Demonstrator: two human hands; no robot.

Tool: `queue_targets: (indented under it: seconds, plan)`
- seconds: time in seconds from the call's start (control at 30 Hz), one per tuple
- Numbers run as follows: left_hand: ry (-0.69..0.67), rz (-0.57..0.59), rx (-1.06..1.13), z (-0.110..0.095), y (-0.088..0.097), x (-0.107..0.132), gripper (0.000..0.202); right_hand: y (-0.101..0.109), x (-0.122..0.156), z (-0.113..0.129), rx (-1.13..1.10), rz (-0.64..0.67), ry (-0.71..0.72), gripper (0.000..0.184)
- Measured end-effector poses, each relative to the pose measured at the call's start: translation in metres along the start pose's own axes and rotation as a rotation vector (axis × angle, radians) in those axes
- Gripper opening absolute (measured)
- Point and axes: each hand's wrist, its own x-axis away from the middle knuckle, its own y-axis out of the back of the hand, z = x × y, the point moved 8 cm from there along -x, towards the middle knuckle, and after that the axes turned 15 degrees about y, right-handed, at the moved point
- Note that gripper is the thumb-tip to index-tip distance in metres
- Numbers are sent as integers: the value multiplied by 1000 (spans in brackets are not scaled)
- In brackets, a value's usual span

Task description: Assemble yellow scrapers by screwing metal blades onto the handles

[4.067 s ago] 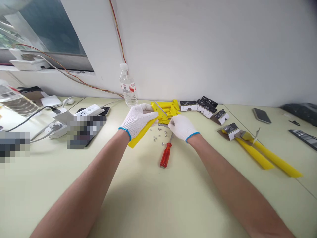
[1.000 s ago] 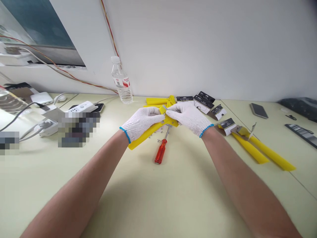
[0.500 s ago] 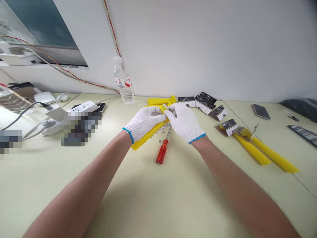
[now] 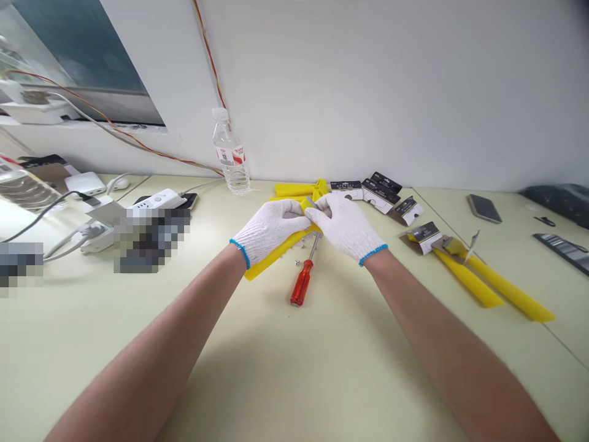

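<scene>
Gloved left hand (image 4: pixel 270 230) grips yellow tool (image 4: pixel 276 253); gloved right hand (image 4: pixel 347 226) pinches its upper end. Red-handled screwdriver (image 4: pixel 301 283), screws (image 4: pixel 297 263) on table (image 4: pixel 257 368) just below. Clear bottle (image 4: pixel 231 161) behind; black-and-white cards (image 4: pixel 380 196), two yellow-handled tools (image 4: pixel 506 286) to the right.

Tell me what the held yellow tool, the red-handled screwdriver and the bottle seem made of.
Yellow tool: probably plastic, smooth and evenly coloured.
Screwdriver handle: likely glossy red plastic, by its bright highlights.
Screwdriver shaft: silvery, so presumably metal.
Bottle: transparent and shiny, most likely clear plastic.
</scene>
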Motion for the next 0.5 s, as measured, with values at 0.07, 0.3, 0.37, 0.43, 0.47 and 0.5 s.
queue_targets:
  seconds: [0.07,0.3,0.37,0.43,0.47,0.5]
  plan:
    - [4,0,-26,2,-1,-1,25,-1,1,-1,-8,12,-29,39]
    - [17,-1,-37,4,-1,-1,19,-1,-3,-11,-59,50,-92,48]
    - [18,-22,-2,4,3,-2,21,15,-1,-10,-38,-15,-63,51]
    - [36,-58,41,6,11,-4,25,30,5,-12,11,-74,-49,51]
    - [46,-79,60,8,14,-5,26,35,9,-13,24,-88,-35,55]
    - [55,-101,75,9,18,-6,27,36,13,-14,22,-97,-4,64]
